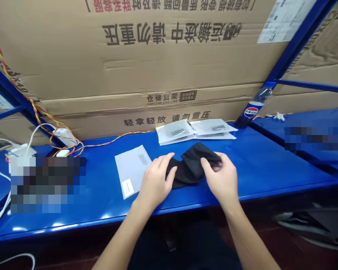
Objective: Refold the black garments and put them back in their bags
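A piece of folded black cloth [195,163] lies partly raised at the front of the blue table; I cannot tell what kind of item it is. My left hand [157,178] is closed on its left end, with the thumb on the near side. At its right end, my right hand [221,174] pinches a lifted fold between thumb and fingers. Just left of my left hand, a flat translucent bag [132,165] with a white label lies on the table. Behind the cloth are several similar translucent bags [174,132], overlapping.
A blue cola bottle [253,108] stands by the rack post at the back right. Tangled yellow and red wires [60,129] with a white power strip [66,137] lie at the left. A large cardboard sheet [157,71] forms the back wall. The blue table's front edge [101,221] runs beneath my forearms.
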Action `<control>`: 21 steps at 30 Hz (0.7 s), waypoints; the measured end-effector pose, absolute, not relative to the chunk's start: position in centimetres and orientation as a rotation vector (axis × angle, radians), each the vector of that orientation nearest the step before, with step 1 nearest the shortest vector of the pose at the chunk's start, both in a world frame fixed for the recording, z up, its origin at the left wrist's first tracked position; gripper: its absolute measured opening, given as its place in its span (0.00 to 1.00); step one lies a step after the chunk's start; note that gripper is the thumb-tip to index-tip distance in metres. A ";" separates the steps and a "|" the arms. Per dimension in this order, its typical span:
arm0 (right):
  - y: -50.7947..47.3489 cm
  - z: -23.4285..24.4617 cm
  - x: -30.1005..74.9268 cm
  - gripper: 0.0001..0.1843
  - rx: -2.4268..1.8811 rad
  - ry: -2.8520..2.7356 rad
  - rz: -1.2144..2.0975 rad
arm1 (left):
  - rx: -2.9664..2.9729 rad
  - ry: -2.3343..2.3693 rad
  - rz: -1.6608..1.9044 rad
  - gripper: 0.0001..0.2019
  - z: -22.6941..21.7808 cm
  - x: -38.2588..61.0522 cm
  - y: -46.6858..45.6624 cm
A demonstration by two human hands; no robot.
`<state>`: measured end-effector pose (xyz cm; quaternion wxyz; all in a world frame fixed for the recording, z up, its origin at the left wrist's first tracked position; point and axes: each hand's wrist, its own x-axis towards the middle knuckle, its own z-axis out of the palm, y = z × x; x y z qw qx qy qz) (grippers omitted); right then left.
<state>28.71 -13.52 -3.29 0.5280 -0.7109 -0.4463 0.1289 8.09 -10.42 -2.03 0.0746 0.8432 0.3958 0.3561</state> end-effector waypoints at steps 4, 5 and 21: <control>-14.1 -5.3 31.7 0.27 -1.827 -1.159 -0.006 | 2.609 1.161 0.813 0.13 -3.8 8.2 -10.1; -14.3 -5.8 32.0 0.27 -1.773 -1.256 -0.036 | 2.607 1.166 0.805 0.13 -3.9 8.1 -10.2; -13.3 -6.7 37.8 0.24 -1.907 -1.220 -0.065 | 2.436 1.397 0.909 0.15 -2.9 3.3 -11.0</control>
